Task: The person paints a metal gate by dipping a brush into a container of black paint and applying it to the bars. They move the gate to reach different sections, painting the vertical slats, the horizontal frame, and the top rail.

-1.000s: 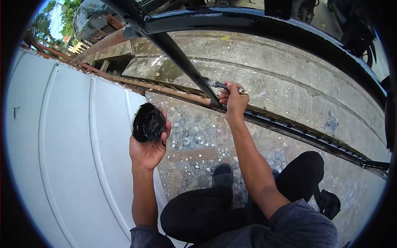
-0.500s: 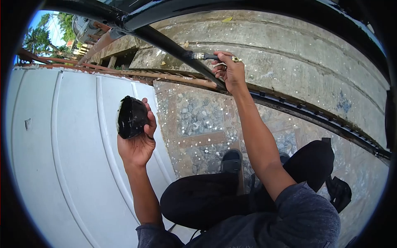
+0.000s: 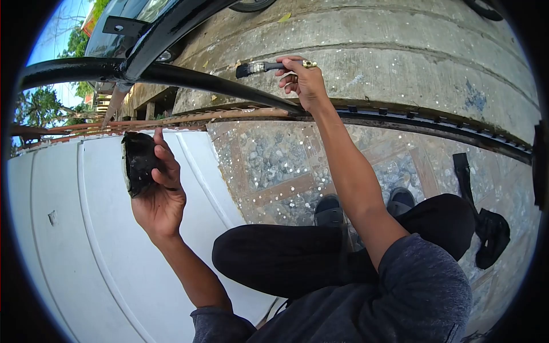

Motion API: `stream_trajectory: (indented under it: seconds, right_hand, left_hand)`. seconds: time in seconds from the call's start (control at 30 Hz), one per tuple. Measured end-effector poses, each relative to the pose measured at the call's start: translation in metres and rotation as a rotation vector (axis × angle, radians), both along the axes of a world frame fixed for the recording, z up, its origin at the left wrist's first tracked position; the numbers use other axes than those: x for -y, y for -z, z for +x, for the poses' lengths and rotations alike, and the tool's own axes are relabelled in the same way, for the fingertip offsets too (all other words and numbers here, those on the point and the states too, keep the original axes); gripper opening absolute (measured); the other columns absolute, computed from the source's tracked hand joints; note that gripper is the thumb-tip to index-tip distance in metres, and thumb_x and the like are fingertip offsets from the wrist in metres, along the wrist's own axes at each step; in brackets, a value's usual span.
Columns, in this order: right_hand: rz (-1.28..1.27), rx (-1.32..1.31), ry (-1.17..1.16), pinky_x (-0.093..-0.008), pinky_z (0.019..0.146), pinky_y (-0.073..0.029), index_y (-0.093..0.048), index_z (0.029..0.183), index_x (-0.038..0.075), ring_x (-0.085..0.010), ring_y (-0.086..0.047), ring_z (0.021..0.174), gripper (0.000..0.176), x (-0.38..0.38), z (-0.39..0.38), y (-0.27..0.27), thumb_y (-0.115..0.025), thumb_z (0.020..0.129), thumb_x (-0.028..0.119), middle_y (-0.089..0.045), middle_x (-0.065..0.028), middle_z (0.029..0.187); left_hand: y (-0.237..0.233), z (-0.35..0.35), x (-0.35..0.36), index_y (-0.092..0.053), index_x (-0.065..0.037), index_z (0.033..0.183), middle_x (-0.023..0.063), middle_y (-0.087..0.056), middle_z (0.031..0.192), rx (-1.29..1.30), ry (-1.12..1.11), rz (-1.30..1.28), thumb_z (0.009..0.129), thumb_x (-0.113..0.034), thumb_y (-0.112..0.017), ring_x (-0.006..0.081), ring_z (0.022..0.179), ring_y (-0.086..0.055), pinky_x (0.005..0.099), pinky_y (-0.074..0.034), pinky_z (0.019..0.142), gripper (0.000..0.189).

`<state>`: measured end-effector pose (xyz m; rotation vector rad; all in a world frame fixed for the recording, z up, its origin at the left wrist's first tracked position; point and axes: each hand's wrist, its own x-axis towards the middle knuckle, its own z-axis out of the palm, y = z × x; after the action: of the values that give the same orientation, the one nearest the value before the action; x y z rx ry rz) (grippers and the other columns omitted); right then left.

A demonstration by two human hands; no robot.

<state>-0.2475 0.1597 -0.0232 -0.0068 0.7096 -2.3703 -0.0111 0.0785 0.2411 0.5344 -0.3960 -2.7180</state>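
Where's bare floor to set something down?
Floor between the white panel and right forearm; another patch right of that forearm, below the bottom rail, left of the black strap. Crowded around the shoes and knees.

The left hand (image 3: 170, 194) is cupped, palm (image 3: 160, 216) showing; the right hand (image 3: 306, 87) pinches, its arm (image 3: 350, 168) stretched forward.

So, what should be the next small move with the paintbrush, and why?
I would perhaps bring the right grip slightly nearer, so the paintbrush meets the black pipe: its bristles are dark, and a gap shows between them and the pipe.
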Motion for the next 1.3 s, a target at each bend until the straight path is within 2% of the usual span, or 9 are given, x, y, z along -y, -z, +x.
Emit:
stream_trajectory:
  seconds: [0.1, 0.33, 0.57, 0.63, 0.67, 0.8, 0.9, 1.17, 1.3]
  right_hand:
    - [-0.03, 0.046, -0.167, -0.0223, 0.047, -0.048, -0.068, 0.106, 0.002, -0.0123, -0.064, 0.059, 0.022, 0.015, 0.002, 0.023, -0.065, 0.092, 0.019, -0.068, -0.0077, 0.08]
    - [1.07, -0.355, 0.104, -0.0406, 0.073, -0.056, -0.075, 0.096, 0.009, -0.031, -0.071, 0.081, 0.023, -0.005, -0.008, 0.117, -0.063, 0.087, 0.027, -0.073, -0.0152, 0.084]
    - [1.219, -0.561, -0.106, -0.0452, 0.084, -0.053, -0.076, 0.103, 0.014, -0.0364, -0.069, 0.096, 0.024, 0.019, 0.018, 0.128, -0.062, 0.09, 0.029, -0.072, -0.018, 0.097]
    - [1.053, -0.536, -0.231, -0.0438, 0.08, -0.054, -0.075, 0.104, 0.011, -0.035, -0.07, 0.084, 0.025, 0.039, 0.025, 0.145, -0.061, 0.09, 0.027, -0.072, -0.0188, 0.089]
    - [0.979, -0.513, -0.207, -0.0389, 0.067, -0.055, -0.074, 0.099, 0.005, -0.0271, -0.071, 0.068, 0.026, 0.039, 0.03, 0.126, -0.062, 0.091, 0.026, -0.071, -0.0158, 0.076]
    - [0.565, -0.287, 0.013, -0.0249, 0.051, -0.05, -0.071, 0.093, 0.0, -0.0101, -0.064, 0.059, 0.02, 0.025, 0.048, 0.029, -0.066, 0.091, 0.019, -0.065, -0.0073, 0.067]
    - [0.346, -0.333, 0.186, -0.0229, 0.055, -0.05, -0.071, 0.097, 0.0, -0.0103, -0.065, 0.062, 0.015, 0.005, 0.07, -0.046, -0.067, 0.09, 0.012, -0.067, -0.0077, 0.075]
    - [0.136, -0.994, 0.665, -0.0222, 0.066, -0.052, -0.069, 0.099, -0.001, -0.0112, -0.068, 0.076, 0.013, -0.034, 0.105, -0.206, -0.07, 0.086, 0.0, -0.072, -0.0114, 0.091]
    - [0.2, -1.12, 0.716, -0.0198, 0.053, -0.052, -0.069, 0.102, -0.002, -0.0067, -0.066, 0.066, 0.013, -0.002, 0.084, -0.26, -0.07, 0.091, 0.006, -0.069, -0.0056, 0.079]
  left_hand:
    - [0.011, -0.015, 0.005, -0.024, 0.004, 0.149, 0.0237, -0.05, 0.135, -0.042, 0.019, 0.005, 0.097, -0.014, -0.057, 0.036, 0.123, -0.054, 0.0452, -0.06, 0.092, 0.064]
    - [0.061, -0.019, 0.024, -0.052, -0.001, 0.133, 0.0218, -0.054, 0.133, 0.066, 0.003, 0.113, 0.097, -0.021, -0.055, 0.039, 0.12, -0.055, 0.0477, -0.061, 0.089, 0.041]
    - [0.063, -0.008, 0.033, -0.058, -0.004, 0.127, 0.0207, -0.058, 0.127, 0.075, -0.044, 0.043, 0.098, -0.024, -0.051, 0.0402, 0.116, -0.057, 0.0473, -0.061, 0.087, 0.036]
    - [0.065, -0.006, 0.036, -0.06, -0.003, 0.125, 0.0205, -0.061, 0.122, 0.134, -0.064, 0.04, 0.097, -0.024, -0.051, 0.0399, 0.113, -0.059, 0.0452, -0.063, 0.082, 0.036]
    - [0.068, -0.004, 0.039, -0.06, -0.003, 0.124, 0.0206, -0.062, 0.12, 0.134, -0.074, 0.016, 0.098, -0.025, -0.049, 0.0399, 0.113, -0.06, 0.0452, -0.063, 0.082, 0.036]
    - [0.074, 0.001, 0.05, -0.058, 0.0, 0.124, 0.0195, -0.061, 0.122, 0.127, -0.096, -0.072, 0.098, -0.024, -0.05, 0.0379, 0.111, -0.06, 0.0421, -0.063, 0.083, 0.037]
    - [0.071, -0.002, 0.049, -0.06, 0.0, 0.122, 0.0203, -0.062, 0.118, 0.1, -0.127, -0.081, 0.098, -0.024, -0.048, 0.0381, 0.11, -0.061, 0.0417, -0.063, 0.082, 0.036]
    - [0.065, -0.009, 0.065, -0.06, 0.002, 0.12, 0.0222, -0.064, 0.114, 0.081, -0.511, -0.128, 0.099, -0.023, -0.04, 0.042, 0.106, -0.063, 0.0432, -0.063, 0.08, 0.038]
    - [0.071, -0.025, 0.061, -0.06, 0.0, 0.12, 0.0199, -0.065, 0.112, 0.068, -0.56, -0.134, 0.101, -0.025, -0.038, 0.0419, 0.099, -0.066, 0.0432, -0.063, 0.078, 0.039]
